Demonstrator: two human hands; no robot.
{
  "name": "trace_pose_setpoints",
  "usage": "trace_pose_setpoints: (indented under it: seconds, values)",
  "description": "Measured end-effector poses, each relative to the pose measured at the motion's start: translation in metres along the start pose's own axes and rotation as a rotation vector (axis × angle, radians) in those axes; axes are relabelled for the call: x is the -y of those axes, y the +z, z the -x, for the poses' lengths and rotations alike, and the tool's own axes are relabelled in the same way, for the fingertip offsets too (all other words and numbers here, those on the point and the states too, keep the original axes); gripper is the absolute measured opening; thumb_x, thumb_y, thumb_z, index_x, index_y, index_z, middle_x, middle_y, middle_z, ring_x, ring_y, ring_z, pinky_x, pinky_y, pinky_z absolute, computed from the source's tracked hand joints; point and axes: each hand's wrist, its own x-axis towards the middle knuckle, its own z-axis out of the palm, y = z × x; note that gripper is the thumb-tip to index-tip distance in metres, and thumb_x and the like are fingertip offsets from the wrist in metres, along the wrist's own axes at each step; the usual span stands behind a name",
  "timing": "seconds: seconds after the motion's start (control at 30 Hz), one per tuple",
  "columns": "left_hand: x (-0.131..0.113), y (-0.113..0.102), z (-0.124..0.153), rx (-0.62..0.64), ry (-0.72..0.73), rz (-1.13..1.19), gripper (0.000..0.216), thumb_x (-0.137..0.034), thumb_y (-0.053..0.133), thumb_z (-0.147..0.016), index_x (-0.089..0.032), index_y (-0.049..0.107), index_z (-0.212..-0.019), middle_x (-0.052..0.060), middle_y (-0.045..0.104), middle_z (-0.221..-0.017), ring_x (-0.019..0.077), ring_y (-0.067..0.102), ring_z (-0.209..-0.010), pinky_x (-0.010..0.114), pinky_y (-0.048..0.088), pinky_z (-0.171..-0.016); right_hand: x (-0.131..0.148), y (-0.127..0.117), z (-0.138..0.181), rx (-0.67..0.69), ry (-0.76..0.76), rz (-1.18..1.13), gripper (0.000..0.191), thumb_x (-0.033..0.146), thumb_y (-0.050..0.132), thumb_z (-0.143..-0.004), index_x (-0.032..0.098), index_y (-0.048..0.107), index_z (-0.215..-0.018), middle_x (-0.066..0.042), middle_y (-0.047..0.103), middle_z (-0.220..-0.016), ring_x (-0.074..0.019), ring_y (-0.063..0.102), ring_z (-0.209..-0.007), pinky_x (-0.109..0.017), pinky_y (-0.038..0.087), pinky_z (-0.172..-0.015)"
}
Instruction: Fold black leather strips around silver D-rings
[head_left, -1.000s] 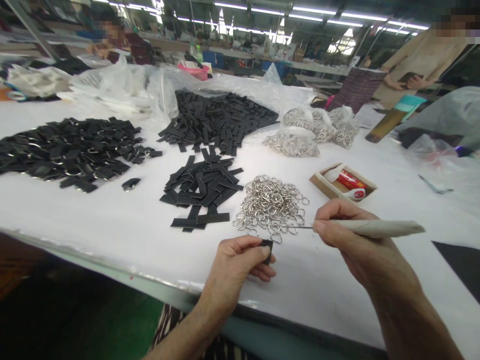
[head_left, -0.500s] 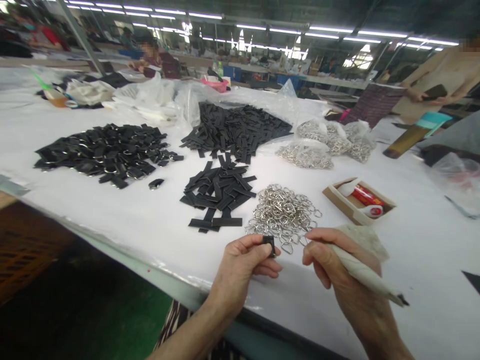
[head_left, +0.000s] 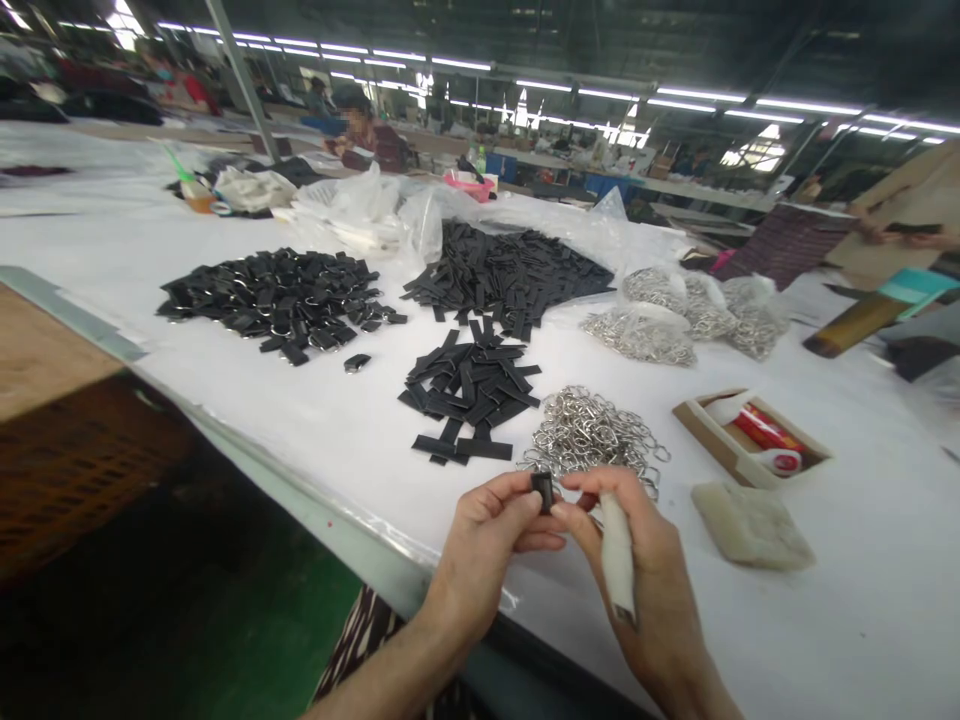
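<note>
My left hand (head_left: 487, 545) pinches a small folded black strap piece (head_left: 541, 490) between thumb and fingers, just above the table's near edge. My right hand (head_left: 637, 570) meets it from the right, fingertips touching the same piece, while gripping a white cloth-wrapped tool (head_left: 616, 555) that points back toward me. Right behind both hands lies a heap of silver metal D-rings (head_left: 592, 435). A small pile of flat black straps (head_left: 469, 385) sits to the left of the rings.
A large heap of finished black loops with rings (head_left: 274, 295) lies at left, one stray loop (head_left: 356, 362) beside it. More black straps (head_left: 517, 270) and bagged rings (head_left: 675, 315) lie farther back. A cardboard tray with a red tube (head_left: 750, 435) and a beige pad (head_left: 750, 525) sit right. People work behind.
My right hand moved left from the ring heap to meet the black piece in my left hand, swinging the tool's tip toward me. The view shifted rightward across the table.
</note>
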Motion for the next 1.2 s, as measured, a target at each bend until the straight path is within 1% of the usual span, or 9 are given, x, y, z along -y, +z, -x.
trace_pose_setpoints:
  seconds: [0.07, 0.13, 0.2, 0.3, 0.47, 0.6, 0.7, 1.0, 1.2]
  values:
    - [0.001, -0.001, 0.001, 0.016, 0.013, -0.018, 0.014, -0.018, 0.065, -0.078, -0.009, 0.067, -0.088, 0.009, 0.073, -0.079, 0.0151, 0.068, -0.066, 0.024, 0.056, -0.066, 0.002, 0.004, -0.001, 0.018, 0.017, 0.015, 0.013, 0.032, 0.058, -0.086, 0.024, 0.053, -0.096, 0.002, 0.061, -0.079, -0.0149, 0.058, -0.065, -0.023, 0.045, -0.056]
    - [0.001, -0.002, 0.001, 0.004, 0.016, -0.027, 0.014, -0.018, 0.065, -0.078, -0.009, 0.067, -0.088, 0.008, 0.073, -0.078, 0.0154, 0.068, -0.067, 0.024, 0.056, -0.066, 0.004, 0.008, -0.001, 0.024, 0.022, 0.008, 0.011, 0.031, 0.056, -0.087, 0.024, 0.052, -0.093, 0.002, 0.06, -0.077, -0.0146, 0.057, -0.064, -0.023, 0.044, -0.056]
    - [0.002, -0.003, 0.002, -0.015, 0.012, -0.025, 0.014, -0.018, 0.066, -0.076, -0.009, 0.067, -0.086, 0.007, 0.072, -0.075, 0.0142, 0.067, -0.062, 0.024, 0.056, -0.064, 0.007, 0.01, -0.002, 0.018, 0.017, -0.008, 0.008, 0.03, 0.054, -0.088, 0.023, 0.052, -0.091, 0.003, 0.06, -0.073, -0.0143, 0.056, -0.063, -0.023, 0.043, -0.056]
    - [0.002, -0.004, 0.001, -0.041, 0.001, -0.005, 0.014, -0.018, 0.07, -0.071, -0.01, 0.066, -0.082, 0.005, 0.071, -0.071, 0.0135, 0.066, -0.056, 0.024, 0.057, -0.061, 0.008, 0.012, -0.004, -0.002, 0.012, -0.034, 0.007, 0.029, 0.053, -0.088, 0.023, 0.051, -0.089, 0.002, 0.061, -0.075, -0.0148, 0.057, -0.066, -0.024, 0.043, -0.057]
    - [0.0, -0.004, 0.0, -0.073, -0.027, -0.023, 0.019, -0.017, 0.073, -0.064, -0.008, 0.065, -0.079, 0.007, 0.071, -0.063, 0.0177, 0.067, -0.056, 0.025, 0.056, -0.054, 0.007, 0.008, -0.006, 0.006, 0.026, -0.12, 0.008, 0.028, 0.055, -0.087, 0.022, 0.05, -0.085, 0.002, 0.059, -0.078, -0.0142, 0.056, -0.069, -0.024, 0.043, -0.059]
    - [-0.004, -0.003, 0.001, -0.097, -0.037, -0.03, 0.024, -0.02, 0.075, -0.061, -0.008, 0.064, -0.079, 0.008, 0.07, -0.06, 0.0189, 0.067, -0.054, 0.027, 0.056, -0.052, 0.006, 0.003, -0.009, 0.043, 0.05, -0.239, 0.009, 0.026, 0.058, -0.086, 0.022, 0.049, -0.084, 0.002, 0.059, -0.083, -0.0144, 0.055, -0.076, -0.024, 0.043, -0.067]
    - [-0.006, -0.003, 0.002, -0.106, -0.035, -0.024, 0.023, -0.021, 0.076, -0.06, -0.009, 0.063, -0.076, 0.007, 0.07, -0.058, 0.0188, 0.067, -0.052, 0.027, 0.056, -0.051, 0.006, 0.003, -0.011, 0.056, 0.078, -0.269, 0.01, 0.026, 0.059, -0.085, 0.023, 0.05, -0.083, 0.003, 0.058, -0.082, -0.0144, 0.055, -0.078, -0.024, 0.043, -0.068]
    - [-0.009, -0.004, 0.004, -0.092, -0.034, -0.038, 0.022, -0.024, 0.077, -0.059, -0.01, 0.064, -0.069, 0.008, 0.068, -0.05, 0.0168, 0.065, -0.046, 0.025, 0.055, -0.051, 0.003, 0.004, -0.01, 0.076, 0.086, -0.256, 0.011, 0.026, 0.061, -0.083, 0.023, 0.051, -0.083, 0.003, 0.058, -0.082, -0.0143, 0.054, -0.075, -0.024, 0.042, -0.065]
    - [-0.013, -0.01, 0.0, -0.022, -0.101, -0.02, 0.023, -0.024, 0.08, -0.057, -0.01, 0.064, -0.067, 0.007, 0.068, -0.049, 0.0168, 0.065, -0.046, 0.023, 0.054, -0.049, 0.006, 0.005, -0.012, 0.06, 0.098, -0.277, 0.012, 0.023, 0.063, -0.08, 0.022, 0.051, -0.081, 0.001, 0.059, -0.081, -0.016, 0.055, -0.075, -0.025, 0.044, -0.065]
